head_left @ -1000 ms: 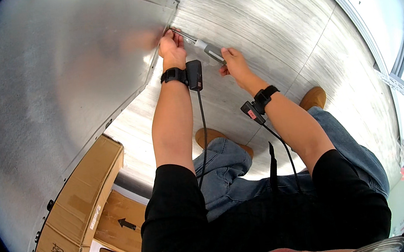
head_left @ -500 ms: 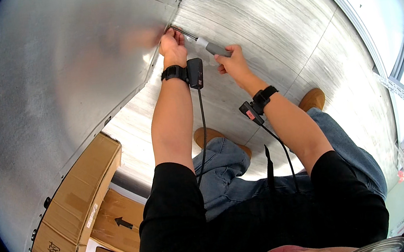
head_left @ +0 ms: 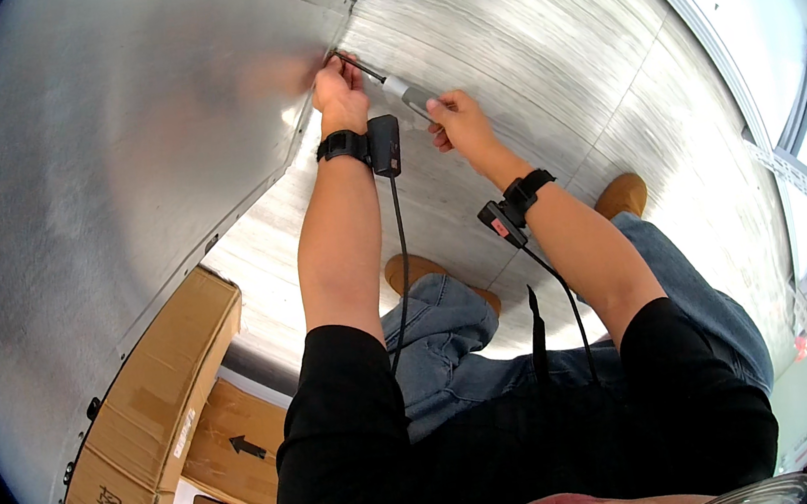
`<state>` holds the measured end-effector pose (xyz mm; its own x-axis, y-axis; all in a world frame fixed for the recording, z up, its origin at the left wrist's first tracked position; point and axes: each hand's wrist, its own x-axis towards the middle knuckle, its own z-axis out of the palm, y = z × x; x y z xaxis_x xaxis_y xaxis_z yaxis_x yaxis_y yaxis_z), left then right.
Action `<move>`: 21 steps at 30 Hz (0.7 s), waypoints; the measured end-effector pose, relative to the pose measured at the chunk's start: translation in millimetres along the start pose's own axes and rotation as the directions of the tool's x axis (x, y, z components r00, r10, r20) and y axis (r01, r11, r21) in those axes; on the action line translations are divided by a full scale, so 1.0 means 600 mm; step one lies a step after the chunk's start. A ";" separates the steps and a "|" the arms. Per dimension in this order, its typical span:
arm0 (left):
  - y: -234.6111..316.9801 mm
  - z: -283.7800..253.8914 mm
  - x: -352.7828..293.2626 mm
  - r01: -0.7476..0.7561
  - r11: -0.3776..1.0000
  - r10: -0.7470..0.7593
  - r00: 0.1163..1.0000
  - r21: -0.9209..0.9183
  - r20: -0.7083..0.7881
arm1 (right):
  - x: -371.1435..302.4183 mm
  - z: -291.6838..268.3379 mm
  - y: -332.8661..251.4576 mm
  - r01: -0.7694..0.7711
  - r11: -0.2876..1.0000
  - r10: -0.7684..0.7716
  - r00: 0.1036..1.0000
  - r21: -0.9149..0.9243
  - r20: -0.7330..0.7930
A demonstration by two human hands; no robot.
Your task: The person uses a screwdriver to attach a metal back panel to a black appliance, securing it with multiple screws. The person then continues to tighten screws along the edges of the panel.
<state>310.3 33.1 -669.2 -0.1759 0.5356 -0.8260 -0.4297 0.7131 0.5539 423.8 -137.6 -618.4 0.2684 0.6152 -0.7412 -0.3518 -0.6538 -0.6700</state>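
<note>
My right hand [head_left: 466, 126] is closed round the end of the grey handle of a screwdriver [head_left: 410, 94]. Its long dark shaft slants up and left to the edge of a large silvery metal panel [head_left: 157, 131]. At that edge my left hand [head_left: 339, 89] has its fingers bent and pinched together beside the shaft's tip. Whatever those fingers hold is hidden, and so is the spot where the tip meets the panel.
Cardboard boxes [head_left: 154, 393] stand against the panel at lower left. Grey wood-look floor [head_left: 539, 44] stretches beyond my hands. A white wall or cabinet front [head_left: 735, 0] curves along the right. Cables run from black wrist-strapped devices [head_left: 386, 146] toward my body.
My right hand and the screwdriver have shifted slightly up and left. My left hand has drifted a little left, still at the panel edge.
</note>
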 end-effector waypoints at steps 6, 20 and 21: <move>0.001 -0.001 -0.001 0.018 0.999 -0.020 0.999 0.048 0.029 | 0.006 0.000 -0.002 0.039 0.999 -0.040 0.999 -0.021 -0.009; -0.002 0.006 -0.008 0.009 0.999 -0.011 0.999 -0.040 -0.047 | -0.008 0.006 -0.020 0.040 0.998 -0.043 0.997 -0.046 -0.069; -0.002 0.006 -0.006 0.004 0.998 -0.007 0.999 -0.060 -0.053 | -0.006 0.008 -0.015 0.047 0.998 -0.051 0.996 -0.046 -0.080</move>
<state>314.6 31.7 -666.5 -0.2191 0.5060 -0.8343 -0.4830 0.6867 0.5433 422.1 -131.7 -609.4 0.3566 0.6108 -0.7070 -0.2966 -0.6435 -0.7056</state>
